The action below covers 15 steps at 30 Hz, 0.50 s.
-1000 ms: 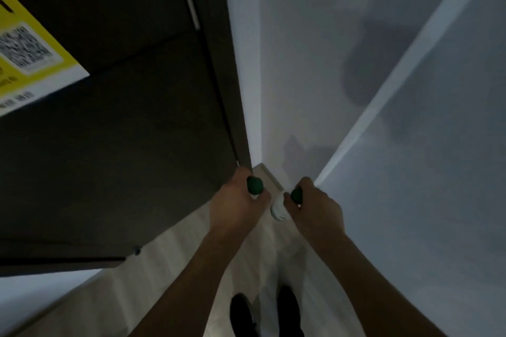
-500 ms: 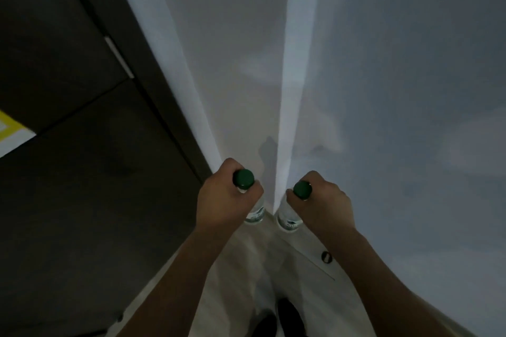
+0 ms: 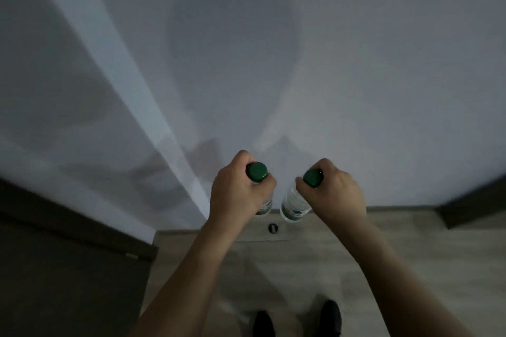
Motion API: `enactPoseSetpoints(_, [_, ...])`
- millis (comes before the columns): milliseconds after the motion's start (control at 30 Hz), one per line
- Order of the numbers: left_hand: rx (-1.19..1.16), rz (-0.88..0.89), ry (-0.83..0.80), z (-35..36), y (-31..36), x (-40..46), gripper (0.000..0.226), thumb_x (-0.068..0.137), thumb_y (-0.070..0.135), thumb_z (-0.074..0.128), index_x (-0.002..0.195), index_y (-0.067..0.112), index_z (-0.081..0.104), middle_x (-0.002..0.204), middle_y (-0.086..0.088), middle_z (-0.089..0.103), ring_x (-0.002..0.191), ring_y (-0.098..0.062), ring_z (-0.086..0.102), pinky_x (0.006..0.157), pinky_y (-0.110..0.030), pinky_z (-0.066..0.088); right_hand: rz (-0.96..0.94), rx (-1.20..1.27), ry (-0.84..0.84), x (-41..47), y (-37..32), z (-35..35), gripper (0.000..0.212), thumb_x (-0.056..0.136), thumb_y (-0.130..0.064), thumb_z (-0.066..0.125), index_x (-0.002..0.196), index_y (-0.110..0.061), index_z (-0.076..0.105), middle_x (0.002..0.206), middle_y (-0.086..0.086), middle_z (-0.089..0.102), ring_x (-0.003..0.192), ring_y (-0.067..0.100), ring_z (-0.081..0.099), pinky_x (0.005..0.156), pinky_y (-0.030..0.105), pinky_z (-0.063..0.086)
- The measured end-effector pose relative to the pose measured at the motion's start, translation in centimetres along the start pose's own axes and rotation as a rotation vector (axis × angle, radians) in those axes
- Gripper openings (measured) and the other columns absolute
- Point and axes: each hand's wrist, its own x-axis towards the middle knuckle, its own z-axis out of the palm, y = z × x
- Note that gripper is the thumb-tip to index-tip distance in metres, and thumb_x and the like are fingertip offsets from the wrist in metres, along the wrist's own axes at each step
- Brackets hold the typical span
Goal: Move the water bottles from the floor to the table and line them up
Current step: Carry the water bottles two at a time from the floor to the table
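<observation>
I hold two clear water bottles with green caps upright in front of me, above the floor. My left hand (image 3: 236, 189) grips the neck of the left bottle (image 3: 257, 172); only its cap and a bit of its label show. My right hand (image 3: 335, 193) grips the neck of the right bottle (image 3: 294, 204), whose clear body and label hang below my fingers. The two bottles are close together but apart. No table is in view.
A pale wall (image 3: 273, 63) stands straight ahead with a white corner strip (image 3: 131, 85) at the left. Dark furniture (image 3: 54, 268) stands at the lower left, a dark edge (image 3: 476, 208) at the right. Light wood floor (image 3: 315, 260) with a small round fitting (image 3: 272, 228); my shoes (image 3: 298, 320) below.
My view has swung right: the dark cabinet with the yellow label has slid out to the left and the pale wall fills the frame. Both hands still hold their bottles.
</observation>
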Motion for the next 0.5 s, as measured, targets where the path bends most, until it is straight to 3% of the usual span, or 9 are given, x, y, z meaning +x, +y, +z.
enactPoseSetpoints(300, [-0.063,0.249,-0.326,12.4,12.2,-2.1,0.024,0.075,0.030,0.073,0.076,0.021,0.051,0.060,0.005,0.053,0.053,-0.013,0.049,0.049,-0.036,0.044,0.303,-0.046,0.241,-4.9,13.2,-10.2,0.026,0.075,-0.053,0.056,0.079,-0.029,0.046,0.061,-0.015,0.052,0.055,0.005,0.049,0.048,0.023,0.033])
enactPoseSetpoints(400, [-0.111,0.315,-0.406,17.3,16.8,-4.1,0.026,0.075,0.031,0.075,0.075,0.022,0.050,0.059,0.009,0.051,0.053,-0.009,0.047,0.047,-0.024,0.039,0.392,-0.062,0.310,-7.5,18.3,-14.1,0.027,0.074,-0.053,0.057,0.080,-0.028,0.048,0.065,-0.012,0.054,0.060,0.015,0.053,0.055,0.028,0.040])
enactPoseSetpoints(500, [-0.143,0.385,-0.490,22.3,21.9,-6.9,0.027,0.076,0.031,0.074,0.074,0.020,0.049,0.058,0.008,0.049,0.052,-0.009,0.044,0.048,-0.026,0.038,0.484,-0.075,0.359,-10.7,23.7,-18.2,0.028,0.077,-0.052,0.057,0.084,-0.026,0.049,0.070,-0.007,0.058,0.066,0.020,0.057,0.062,0.034,0.050])
